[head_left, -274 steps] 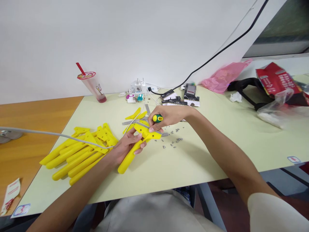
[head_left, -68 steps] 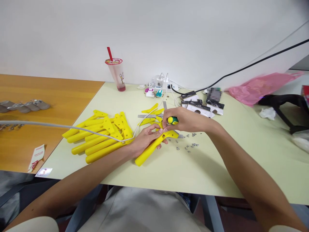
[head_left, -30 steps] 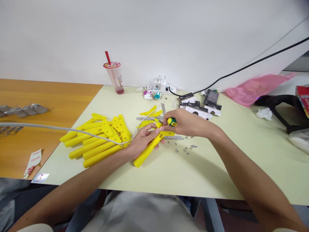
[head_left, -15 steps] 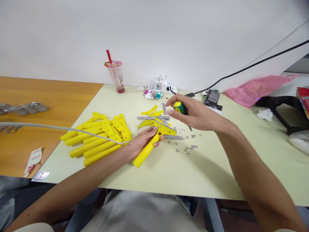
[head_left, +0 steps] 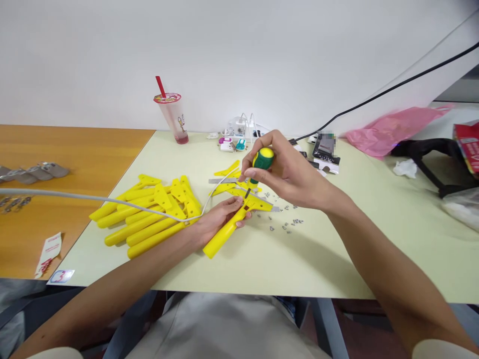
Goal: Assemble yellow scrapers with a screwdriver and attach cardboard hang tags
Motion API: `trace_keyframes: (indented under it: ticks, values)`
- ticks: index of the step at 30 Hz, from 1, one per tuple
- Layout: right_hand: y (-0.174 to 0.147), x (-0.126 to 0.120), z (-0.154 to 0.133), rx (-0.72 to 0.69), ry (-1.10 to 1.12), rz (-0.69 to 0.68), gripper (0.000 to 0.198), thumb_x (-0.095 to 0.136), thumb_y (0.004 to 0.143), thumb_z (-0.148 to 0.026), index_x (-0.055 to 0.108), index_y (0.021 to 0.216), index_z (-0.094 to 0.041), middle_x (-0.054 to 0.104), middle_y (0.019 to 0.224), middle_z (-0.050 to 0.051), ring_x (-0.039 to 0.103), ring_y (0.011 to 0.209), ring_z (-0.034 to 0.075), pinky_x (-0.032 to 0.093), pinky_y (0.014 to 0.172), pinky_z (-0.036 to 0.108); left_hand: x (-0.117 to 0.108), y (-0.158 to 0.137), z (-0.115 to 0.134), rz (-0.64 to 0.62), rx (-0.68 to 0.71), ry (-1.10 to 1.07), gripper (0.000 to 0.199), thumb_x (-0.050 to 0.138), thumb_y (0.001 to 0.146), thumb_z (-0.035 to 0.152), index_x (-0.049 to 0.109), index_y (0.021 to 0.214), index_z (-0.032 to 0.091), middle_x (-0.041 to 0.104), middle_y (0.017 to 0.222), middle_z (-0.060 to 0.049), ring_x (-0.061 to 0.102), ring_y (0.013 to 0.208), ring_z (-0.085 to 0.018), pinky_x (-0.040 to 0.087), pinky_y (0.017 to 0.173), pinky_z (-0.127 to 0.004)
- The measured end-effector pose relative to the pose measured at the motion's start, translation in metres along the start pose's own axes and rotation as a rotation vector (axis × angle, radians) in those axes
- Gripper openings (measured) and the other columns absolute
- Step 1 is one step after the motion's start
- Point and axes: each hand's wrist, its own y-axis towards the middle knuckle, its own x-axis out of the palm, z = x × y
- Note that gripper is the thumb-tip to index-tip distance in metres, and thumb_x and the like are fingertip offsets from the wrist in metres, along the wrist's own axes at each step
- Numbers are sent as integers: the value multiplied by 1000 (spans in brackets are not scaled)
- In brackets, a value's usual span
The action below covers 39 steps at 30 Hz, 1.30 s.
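Note:
My left hand (head_left: 223, 215) is closed around the neck of a yellow plastic scraper (head_left: 224, 234), its handle slanting down toward me. My right hand (head_left: 288, 172) grips a green and yellow screwdriver (head_left: 263, 159) upright, with the shaft pointing down at the scraper's head. The tip meets the head near my left thumb; whether it sits in a screw I cannot tell. Behind the scraper lie loose yellow head pieces (head_left: 227, 167) and flat grey metal blades (head_left: 219, 181). Small metal screws or nuts (head_left: 295, 221) are scattered to the right.
A pile of yellow scraper handles (head_left: 149, 219) lies left, crossed by a white cable (head_left: 93, 197). At the back stand a cup with a straw (head_left: 172, 117) and a power strip (head_left: 239, 128). A pink bag (head_left: 392, 130) and a black frame (head_left: 441, 169) are on the right.
My right hand has moved left and turned the screwdriver from tilted to upright, its tip now at the scraper's head. My left hand keeps its hold on the scraper.

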Motion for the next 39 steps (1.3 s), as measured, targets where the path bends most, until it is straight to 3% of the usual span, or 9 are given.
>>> trace_keyframes:
  ticks: [18, 28, 39]
  values:
    - [2, 1, 2, 2, -53, -16, 47, 68, 101, -64, 54, 127, -27, 71, 111, 9, 67, 101, 25, 62, 87, 48, 5, -2, 1, 18, 12, 35, 15, 73, 101, 26, 66, 102, 13, 68, 99, -9, 67, 73, -12, 48, 49, -18]
    - [2, 1, 3, 35, -69, -16, 41, 71, 100, -58, 55, 122, -28, 68, 114, 9, 66, 103, 26, 62, 87, 45, 7, -3, 1, 15, 1, 25, 20, 80, 96, 27, 67, 103, 14, 71, 101, -10, 67, 74, -13, 47, 50, -19]
    - [1, 3, 4, 13, -65, -36, 38, 72, 100, -55, 56, 120, -27, 68, 115, 9, 66, 101, 25, 61, 87, 44, 8, -4, 2, -1, 10, 31, 14, 71, 102, 25, 67, 105, 13, 71, 106, -12, 67, 76, -12, 48, 50, -17]
